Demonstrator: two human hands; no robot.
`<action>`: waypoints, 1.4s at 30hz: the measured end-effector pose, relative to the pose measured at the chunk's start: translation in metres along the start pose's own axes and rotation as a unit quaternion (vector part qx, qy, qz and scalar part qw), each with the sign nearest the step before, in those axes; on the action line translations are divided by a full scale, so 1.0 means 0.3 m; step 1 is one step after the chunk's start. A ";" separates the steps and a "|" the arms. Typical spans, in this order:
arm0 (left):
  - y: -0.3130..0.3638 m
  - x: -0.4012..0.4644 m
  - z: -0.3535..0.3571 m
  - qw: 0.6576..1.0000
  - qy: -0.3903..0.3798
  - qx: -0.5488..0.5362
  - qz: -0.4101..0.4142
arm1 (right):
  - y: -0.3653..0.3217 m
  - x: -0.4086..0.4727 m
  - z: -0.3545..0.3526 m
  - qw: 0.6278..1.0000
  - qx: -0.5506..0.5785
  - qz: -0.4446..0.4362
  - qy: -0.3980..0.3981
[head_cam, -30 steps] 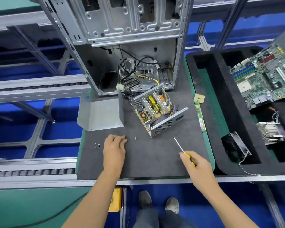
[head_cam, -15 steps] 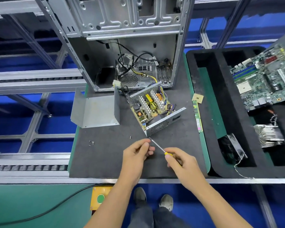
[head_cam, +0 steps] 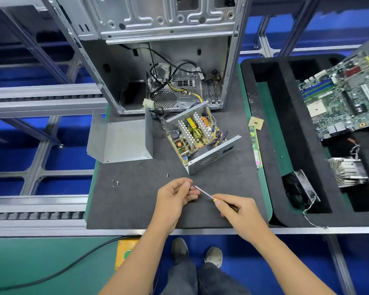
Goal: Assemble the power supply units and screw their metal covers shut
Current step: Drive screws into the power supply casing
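Observation:
An open power supply unit (head_cam: 197, 138) lies tilted on the dark mat, its circuit board and heat sinks bare. Its bent metal cover (head_cam: 119, 139) stands apart to the left. My right hand (head_cam: 238, 211) grips the yellow handle of a thin screwdriver (head_cam: 202, 191) in front of the unit. My left hand (head_cam: 177, 196) pinches something tiny, probably a screw, at the tip of the screwdriver shaft. Loose screws lie on the mat: two (head_cam: 115, 183) at the left and one (head_cam: 167, 175) near the unit.
An empty computer case (head_cam: 158, 54) stands behind the unit with cables hanging out. A memory stick (head_cam: 255, 149) and a processor chip (head_cam: 256, 123) lie at the mat's right edge. A black foam tray (head_cam: 285, 116) on the right holds a motherboard (head_cam: 341, 96), a heat sink and a fan.
My left hand left the mat near the screws and came to the screwdriver tip. My right hand swung the screwdriver inward to meet it.

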State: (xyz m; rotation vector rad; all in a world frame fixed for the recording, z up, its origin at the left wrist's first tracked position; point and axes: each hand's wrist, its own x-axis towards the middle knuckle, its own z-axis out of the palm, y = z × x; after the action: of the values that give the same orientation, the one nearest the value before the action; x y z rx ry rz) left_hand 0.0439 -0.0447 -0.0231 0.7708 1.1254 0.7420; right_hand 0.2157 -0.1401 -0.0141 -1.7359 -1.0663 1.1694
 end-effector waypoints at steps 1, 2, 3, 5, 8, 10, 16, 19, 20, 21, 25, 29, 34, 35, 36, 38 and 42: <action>-0.001 0.001 -0.003 1.000 -0.003 0.010 0.000 | -0.002 0.000 -0.001 1.000 0.000 0.001 -0.004; -0.001 0.003 -0.006 1.000 -0.007 0.023 0.001 | -0.004 0.000 -0.003 1.000 0.000 0.002 -0.009; 0.000 0.005 -0.010 0.999 -0.011 0.036 0.003 | -0.006 0.001 -0.006 1.000 -0.002 0.003 -0.014; 0.005 0.009 -0.020 0.997 -0.020 0.079 0.012 | -0.009 0.003 -0.016 0.999 -0.014 0.012 -0.030; 0.020 0.016 -0.036 0.984 -0.047 0.167 0.036 | -0.012 0.008 -0.042 0.997 -0.041 0.029 -0.050; 0.031 0.019 -0.041 0.977 -0.064 0.199 0.044 | -0.016 0.014 -0.057 0.996 -0.058 0.035 -0.057; 0.042 0.020 -0.037 0.975 -0.076 0.205 0.043 | -0.025 0.022 -0.066 0.994 -0.084 0.039 -0.056; 0.040 0.024 -0.037 0.978 -0.075 0.190 0.039 | -0.020 0.021 -0.063 0.994 -0.086 0.044 -0.051; 0.040 0.026 -0.038 0.979 -0.076 0.188 0.039 | -0.021 0.022 -0.064 0.994 -0.084 0.046 -0.052; 0.040 0.027 -0.039 0.979 -0.077 0.187 0.038 | -0.025 0.023 -0.065 0.994 -0.082 0.047 -0.056; 0.044 0.030 -0.043 0.978 -0.086 0.189 0.027 | -0.032 0.032 -0.079 0.992 -0.084 0.048 -0.077; 0.065 0.037 -0.049 0.970 -0.116 0.214 0.016 | -0.024 0.050 -0.107 0.989 -0.091 0.052 -0.104; 0.080 0.045 -0.043 0.941 -0.150 0.299 0.051 | -0.017 0.065 -0.120 0.984 -0.121 0.043 -0.125; 0.079 0.046 -0.042 0.940 -0.148 0.303 0.052 | -0.016 0.064 -0.116 0.985 -0.118 0.038 -0.118; 0.080 0.046 -0.043 0.940 -0.145 0.303 0.054 | -0.014 0.061 -0.110 0.987 -0.114 0.034 -0.111; 0.079 0.046 -0.044 0.945 -0.137 0.292 0.058 | -0.009 0.051 -0.097 0.989 -0.106 0.029 -0.099; 0.081 0.042 -0.045 0.944 -0.141 0.291 0.061 | -0.006 0.035 -0.075 0.992 -0.088 0.027 -0.086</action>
State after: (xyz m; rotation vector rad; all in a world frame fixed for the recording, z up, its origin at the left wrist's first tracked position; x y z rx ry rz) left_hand 0.0312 -0.0190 -0.0123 1.4102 1.0449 0.3749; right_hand 0.2391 -0.1330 -0.0092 -1.8335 -1.2647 1.3117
